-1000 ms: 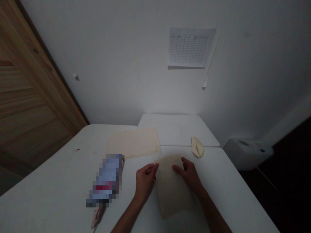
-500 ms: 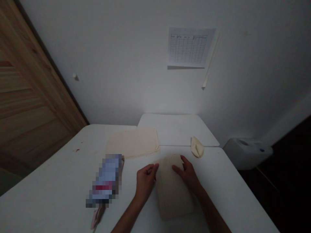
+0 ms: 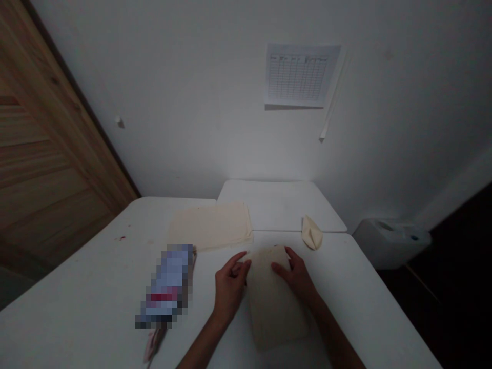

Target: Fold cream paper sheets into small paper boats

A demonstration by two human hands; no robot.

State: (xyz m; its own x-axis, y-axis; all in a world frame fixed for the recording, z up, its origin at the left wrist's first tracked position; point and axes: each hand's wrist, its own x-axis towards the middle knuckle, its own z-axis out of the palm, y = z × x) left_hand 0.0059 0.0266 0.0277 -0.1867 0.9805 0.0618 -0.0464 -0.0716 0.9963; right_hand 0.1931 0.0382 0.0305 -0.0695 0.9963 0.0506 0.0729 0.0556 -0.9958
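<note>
A folded beige cloth (image 3: 272, 302) lies lengthwise on the white table (image 3: 96, 287) in front of me. My left hand (image 3: 229, 286) rests at its upper left edge, fingers spread a little and touching the cloth's corner. My right hand (image 3: 296, 277) lies flat on the cloth's upper right part, pressing it down. Neither hand lifts the cloth.
A stack of cream cloths (image 3: 210, 224) lies further back on the left. A small folded cream cloth (image 3: 312, 232) sits at the back right. A blurred-out object (image 3: 167, 287) lies to my left, with a pink strap (image 3: 152, 345) under it. A second white table (image 3: 282, 204) stands behind, and a white container (image 3: 390, 240) at the right.
My left hand's fingers have opened out slightly at the cloth's corner. The cloth and my right hand have barely shifted.
</note>
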